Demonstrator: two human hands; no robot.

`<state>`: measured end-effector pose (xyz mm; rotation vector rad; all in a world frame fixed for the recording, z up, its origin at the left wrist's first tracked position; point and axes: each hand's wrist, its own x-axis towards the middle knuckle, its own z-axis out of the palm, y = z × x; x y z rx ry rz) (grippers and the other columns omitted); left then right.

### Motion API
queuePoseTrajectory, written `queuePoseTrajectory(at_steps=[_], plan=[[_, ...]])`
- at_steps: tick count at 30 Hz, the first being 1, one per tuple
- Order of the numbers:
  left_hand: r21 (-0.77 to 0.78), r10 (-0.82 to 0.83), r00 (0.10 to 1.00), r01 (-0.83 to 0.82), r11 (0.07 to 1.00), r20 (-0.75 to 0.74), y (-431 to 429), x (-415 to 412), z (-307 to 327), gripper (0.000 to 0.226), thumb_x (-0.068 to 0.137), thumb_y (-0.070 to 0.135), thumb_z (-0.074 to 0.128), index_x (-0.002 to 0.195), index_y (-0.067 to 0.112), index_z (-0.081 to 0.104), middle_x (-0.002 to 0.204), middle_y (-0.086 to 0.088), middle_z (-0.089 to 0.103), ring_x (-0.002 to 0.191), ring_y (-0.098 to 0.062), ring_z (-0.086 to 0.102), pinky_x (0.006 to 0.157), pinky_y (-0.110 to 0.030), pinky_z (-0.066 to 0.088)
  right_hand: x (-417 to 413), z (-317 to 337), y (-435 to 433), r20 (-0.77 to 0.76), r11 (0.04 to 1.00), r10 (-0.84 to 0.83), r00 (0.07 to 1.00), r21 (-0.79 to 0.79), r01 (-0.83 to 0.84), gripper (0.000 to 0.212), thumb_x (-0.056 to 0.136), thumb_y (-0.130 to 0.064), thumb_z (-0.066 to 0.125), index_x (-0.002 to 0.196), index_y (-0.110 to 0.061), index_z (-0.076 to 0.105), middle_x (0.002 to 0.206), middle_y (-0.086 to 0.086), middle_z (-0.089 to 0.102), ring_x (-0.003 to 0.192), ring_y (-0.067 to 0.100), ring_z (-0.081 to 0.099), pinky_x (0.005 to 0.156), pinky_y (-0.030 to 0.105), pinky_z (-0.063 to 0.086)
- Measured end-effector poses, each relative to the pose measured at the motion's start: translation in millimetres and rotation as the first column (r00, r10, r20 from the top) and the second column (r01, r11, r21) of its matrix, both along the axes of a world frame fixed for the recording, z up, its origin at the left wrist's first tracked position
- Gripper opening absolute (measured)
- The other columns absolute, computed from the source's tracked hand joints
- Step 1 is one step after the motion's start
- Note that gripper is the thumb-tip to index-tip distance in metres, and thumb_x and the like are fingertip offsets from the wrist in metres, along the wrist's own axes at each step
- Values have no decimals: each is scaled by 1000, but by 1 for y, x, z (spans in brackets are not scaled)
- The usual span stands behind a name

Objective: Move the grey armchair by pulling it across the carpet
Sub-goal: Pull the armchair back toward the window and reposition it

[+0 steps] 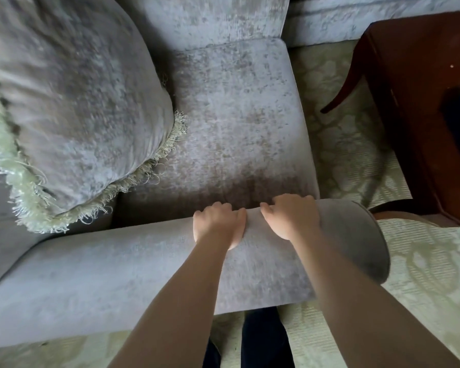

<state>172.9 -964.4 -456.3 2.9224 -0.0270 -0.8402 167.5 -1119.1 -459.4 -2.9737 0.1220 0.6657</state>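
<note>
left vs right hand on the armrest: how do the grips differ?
The left hand sits further from the armrest's round end; the right hand sits close to it. The left hand's thumb presses into the near face of the roll; the right hand's thumb is not clearly visible. Both lie side by side with fingers curled over the far edge toward the seat cushion, bare forearms reaching over the roll.

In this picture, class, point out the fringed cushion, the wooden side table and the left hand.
fringed cushion point(72, 107): head view, grey face.
wooden side table point(420, 83): head view, dark top.
left hand point(218, 224): head view, back of hand.
</note>
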Motion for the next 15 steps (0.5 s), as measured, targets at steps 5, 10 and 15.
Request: queuePoseTrajectory(at_steps=[5,10,15], plan=[[-288,233,967,-254,923,-107,24,8,6,40,92,48,36,112,22,59,111,-1,58,97,-23,55,87,-38,44,12,13,9,-281,997,-68,957,-49,56,50,91,-44,21,84,-16,62,86,3,62,79,22,54,93,45,32],[17,219,965,-219,975,-144,140,7,19,42,90,45,33,107,19,62,108,-6,59,98,-27,56,88,-37,42,39,32,97,-487,970,-124,865,-245,1,40,94,-31,34,120,-12,58,130,13,53,119,32,48,103,50,29],[178,238,968,-222,959,-77,271,-16,25,47,94,48,26,123,27,55,133,-6,51,123,-26,44,105,-39,30,16,40,258,-293,949,164,942,308,-70,45,95,-39,28,114,-11,59,118,13,60,105,31,55,83,39,35]])
